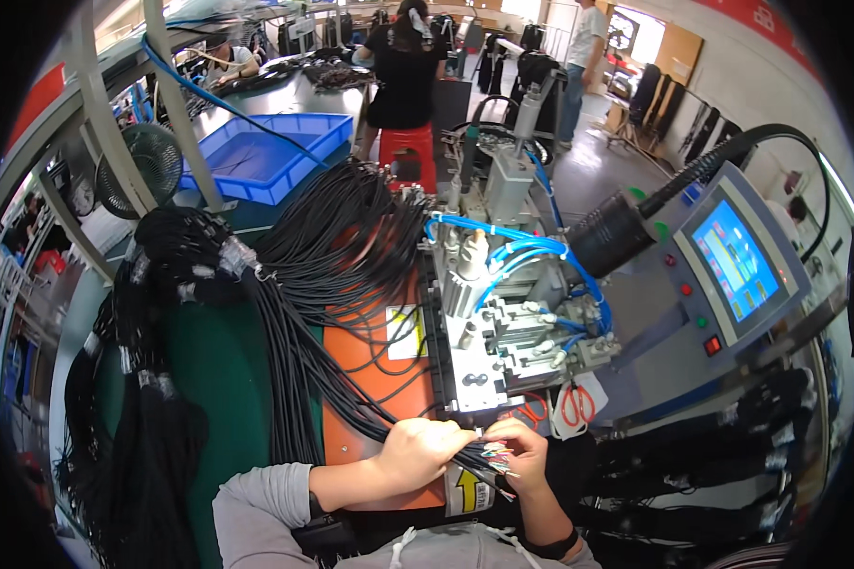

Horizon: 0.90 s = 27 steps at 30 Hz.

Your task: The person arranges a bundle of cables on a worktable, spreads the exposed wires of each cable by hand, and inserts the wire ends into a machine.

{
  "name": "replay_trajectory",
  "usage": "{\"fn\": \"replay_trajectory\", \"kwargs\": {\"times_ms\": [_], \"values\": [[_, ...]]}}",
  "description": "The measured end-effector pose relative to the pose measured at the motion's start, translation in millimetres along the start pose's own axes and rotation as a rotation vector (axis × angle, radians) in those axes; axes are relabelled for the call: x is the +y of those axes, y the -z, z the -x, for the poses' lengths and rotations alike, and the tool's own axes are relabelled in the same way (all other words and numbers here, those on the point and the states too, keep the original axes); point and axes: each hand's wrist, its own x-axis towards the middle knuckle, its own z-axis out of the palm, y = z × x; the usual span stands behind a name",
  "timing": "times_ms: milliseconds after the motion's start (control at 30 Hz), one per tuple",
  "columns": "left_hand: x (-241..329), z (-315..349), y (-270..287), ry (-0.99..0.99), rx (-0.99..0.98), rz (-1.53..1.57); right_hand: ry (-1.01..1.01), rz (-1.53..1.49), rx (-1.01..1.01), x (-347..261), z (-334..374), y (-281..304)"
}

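Holding wires (pixel 497 459), hands (pixel 417 451); dark strands (pixel 247 158) in blue tray (pixel 232 187)

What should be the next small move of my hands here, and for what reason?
Probably hold the left hand steady and gently straighten the coloured wire ends with the right hand. The ends fan out unevenly beside that hand, and both hands meet just in front of the machine, at a small white piece too tiny to identify.
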Motion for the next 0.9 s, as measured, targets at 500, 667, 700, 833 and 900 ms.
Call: {"fn": "replay_trajectory", "kwargs": {"times_ms": [500,667,700,833,900], "values": [[8,-1,1,-0.065,0.135,0.061,0.057,0.124,0.218,-22,2,-20],[3,-4,0,-0.032,0.181,0.128,0.398,0.514,0.293,-25,-16,-26],[3,-9,3,-0.019,0.184,0.104,0.432,0.569,0.291,-29,-22,-26],[2,-13,-4,0.028,0.204,0.109,0.388,0.628,0.247,-28,-22,-19],[2,-11,-8,0.024,0.194,0.101,0.216,0.457,0.197,-24,-14,-18]]}}
